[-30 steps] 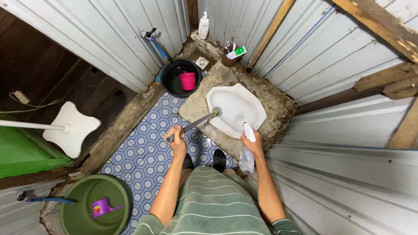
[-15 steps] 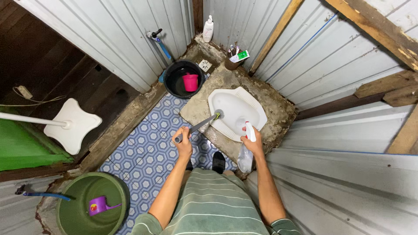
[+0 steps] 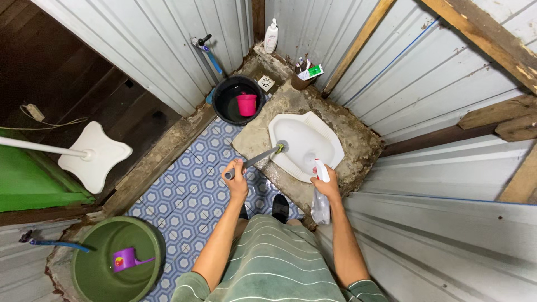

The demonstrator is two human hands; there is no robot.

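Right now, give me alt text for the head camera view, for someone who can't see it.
Seen from above, a person's left hand holds a toilet brush at the rim of a white squat toilet, and the right hand grips a spray bottle. A black bucket holds a pink cup.

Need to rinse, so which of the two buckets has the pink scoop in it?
The black bucket under the tap; the green bucket holds a purple scoop.
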